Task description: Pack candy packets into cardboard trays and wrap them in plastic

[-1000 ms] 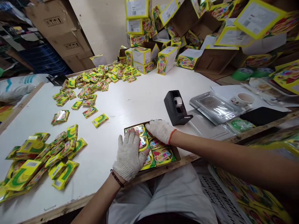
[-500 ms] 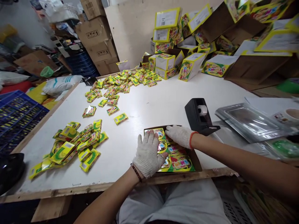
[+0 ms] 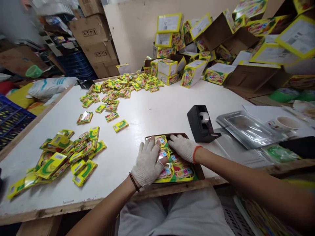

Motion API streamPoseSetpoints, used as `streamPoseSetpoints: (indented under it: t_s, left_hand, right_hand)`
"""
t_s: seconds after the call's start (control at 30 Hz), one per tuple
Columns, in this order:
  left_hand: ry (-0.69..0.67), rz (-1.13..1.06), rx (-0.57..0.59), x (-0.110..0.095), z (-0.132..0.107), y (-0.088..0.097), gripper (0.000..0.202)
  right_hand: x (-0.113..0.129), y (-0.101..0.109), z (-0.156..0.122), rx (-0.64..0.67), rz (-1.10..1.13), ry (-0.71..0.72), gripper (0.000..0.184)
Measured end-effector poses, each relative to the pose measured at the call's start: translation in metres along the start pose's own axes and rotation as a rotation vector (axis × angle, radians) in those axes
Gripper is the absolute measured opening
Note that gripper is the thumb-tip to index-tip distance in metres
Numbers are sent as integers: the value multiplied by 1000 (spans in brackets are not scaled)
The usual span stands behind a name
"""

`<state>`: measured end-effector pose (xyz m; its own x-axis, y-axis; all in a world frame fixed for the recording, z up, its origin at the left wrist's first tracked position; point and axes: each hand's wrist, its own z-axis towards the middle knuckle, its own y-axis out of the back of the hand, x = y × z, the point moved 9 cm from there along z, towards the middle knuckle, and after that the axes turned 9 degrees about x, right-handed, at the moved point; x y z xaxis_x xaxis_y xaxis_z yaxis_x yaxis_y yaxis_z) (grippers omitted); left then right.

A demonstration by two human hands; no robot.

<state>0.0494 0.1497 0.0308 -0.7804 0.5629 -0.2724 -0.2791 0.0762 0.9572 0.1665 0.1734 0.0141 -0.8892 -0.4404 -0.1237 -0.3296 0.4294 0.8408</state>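
The gloved left hand (image 3: 147,164) lies flat, fingers spread, over the left side of a shallow brown cardboard tray (image 3: 200,172); the gloved right hand (image 3: 182,147) bends its fingers into the tray's far part, and whether they grip anything cannot be told. Under and between both hands, the tray holds yellow-and-green flat packs; the near-right pack (image 3: 184,172) lies face up, long axis left to right, its colourful lettering, seemingly "TWINS", upright toward the wearer. Just right of the right hand stands a black tape dispenser (image 3: 199,126) holding a white roll; farther right are a clear plastic tray (image 3: 246,127) and a cup (image 3: 286,124). Beyond the left hand, a single pack (image 3: 120,125) slants away rightward. Left of that hand, loose packs (image 3: 52,165) with barcodes overlap in a heap. Well beyond both hands stand printed display boxes (image 3: 193,73), several open.
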Motion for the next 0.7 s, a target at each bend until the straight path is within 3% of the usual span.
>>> streamPoseSetpoints:
  t_s: [0.07,0.13,0.2,0.27,0.37,0.43,0.53,0.63,0.7]
  left_hand:
    - [41,-105,-133,36,11,9,49]
    - [200,-171,-234,93,25,20,46]
    - [446,-209,-222,158,38,26,48]
    - [624,-261,-175,207,44,32,53]
    - [676,-373,-120,238,45,38,49]
    - [668,-478,-100,235,37,37,40]
    - [627,-657,-102,201,20,36,36]
    - [439,-931,-87,132,14,37,49]
    - [154,-1310,-20,72,18,41,67]
  right_hand:
    - [3,-9,2,-69,-14,-25,46]
    - [6,-21,5,-130,-35,-84,50]
    - [9,-31,8,-159,-45,-125,53]
    - [10,-36,10,-160,-24,-131,54]
    - [3,-30,6,-124,120,-51,53]
    - [-10,-20,0,-117,283,4,50]
    - [-36,9,-9,-230,576,-7,44]
    - [-41,43,-11,-350,852,-5,47]
    - [-20,64,-11,-326,862,97,54]
